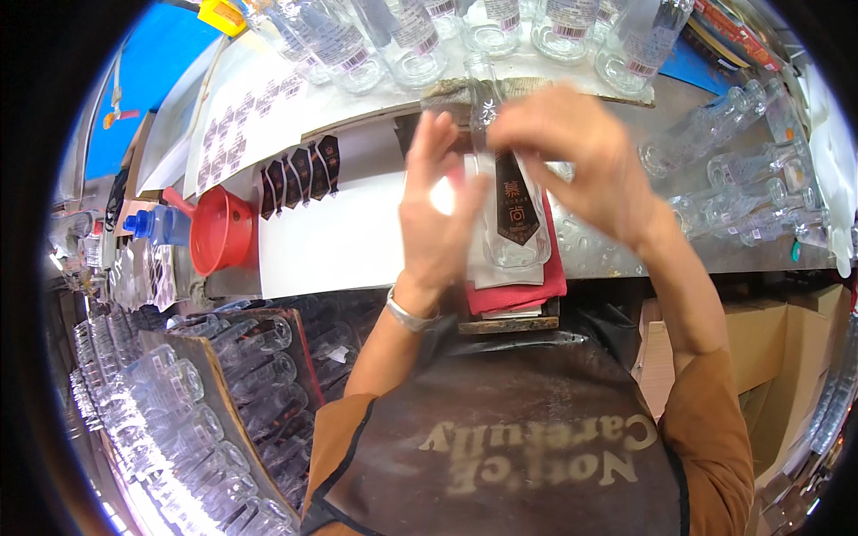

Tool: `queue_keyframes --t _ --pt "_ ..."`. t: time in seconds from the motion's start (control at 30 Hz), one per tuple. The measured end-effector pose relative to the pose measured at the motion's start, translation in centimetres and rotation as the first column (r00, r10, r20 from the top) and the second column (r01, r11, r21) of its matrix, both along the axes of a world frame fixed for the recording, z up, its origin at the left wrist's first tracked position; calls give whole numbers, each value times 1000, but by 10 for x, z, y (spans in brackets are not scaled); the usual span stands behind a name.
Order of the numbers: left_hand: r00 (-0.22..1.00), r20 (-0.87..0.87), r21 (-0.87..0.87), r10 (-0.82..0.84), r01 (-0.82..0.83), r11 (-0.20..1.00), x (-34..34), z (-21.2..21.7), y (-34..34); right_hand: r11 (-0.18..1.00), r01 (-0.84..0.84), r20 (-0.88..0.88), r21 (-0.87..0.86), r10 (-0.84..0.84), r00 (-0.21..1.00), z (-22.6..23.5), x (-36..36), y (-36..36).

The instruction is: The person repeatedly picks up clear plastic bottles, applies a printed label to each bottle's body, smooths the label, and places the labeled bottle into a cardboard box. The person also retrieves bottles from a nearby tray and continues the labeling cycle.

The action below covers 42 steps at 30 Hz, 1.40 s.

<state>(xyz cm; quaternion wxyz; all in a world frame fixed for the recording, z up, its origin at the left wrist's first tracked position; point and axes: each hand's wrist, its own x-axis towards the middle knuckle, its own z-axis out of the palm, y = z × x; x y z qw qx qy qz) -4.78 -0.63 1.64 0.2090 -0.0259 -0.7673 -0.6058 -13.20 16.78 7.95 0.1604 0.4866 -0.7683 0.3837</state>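
A clear glass bottle (506, 255) lies with its neck pointing away from me. It bears a dark, tie-shaped label (517, 210) with gold lettering. Under it is a white cloth over a folded red cloth (556, 277). My left hand (436, 210), blurred, is raised at the bottle's left side, its fingers apart and its thumb near the glass. My right hand (581, 152) is over the bottle's neck and right side, its fingers bent and smeared by motion. Whether it holds anything does not show. More dark tie-shaped labels (299, 174) lie in a row on a white sheet (331, 241) to the left.
Upright labelled bottles (416, 67) line the shelf at the back. Bottles (724, 192) lie at the right. A red dipper (219, 234) and a blue-capped bottle (165, 225) stand left, near a sheet of printed stickers (237, 134). Crated bottles (192, 411) fill the lower left; a cardboard box (760, 339) is lower right.
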Motion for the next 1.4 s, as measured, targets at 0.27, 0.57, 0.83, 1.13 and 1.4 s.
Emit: queue_keyframes --t 0.27,0.57,0.83,1.13,1.4 --pt "914 402 282 -58 -63 957 -20 18 7 885 418 657 -205 -192 729 -10 33 9" --pt "937 350 216 -18 -62 974 -35 -12 17 839 532 823 -117 -219 525 -56 13 23" --pt "862 503 39 -68 55 998 -55 4 -4 734 605 866 -310 -45 499 -52 24 34" --pt "803 564 217 -189 77 973 -54 10 -5 707 599 884 -375 79 461 -52 30 35" --pt "917 357 519 -177 -38 854 -50 -19 15 848 490 827 -202 -120 549 -33 38 6"
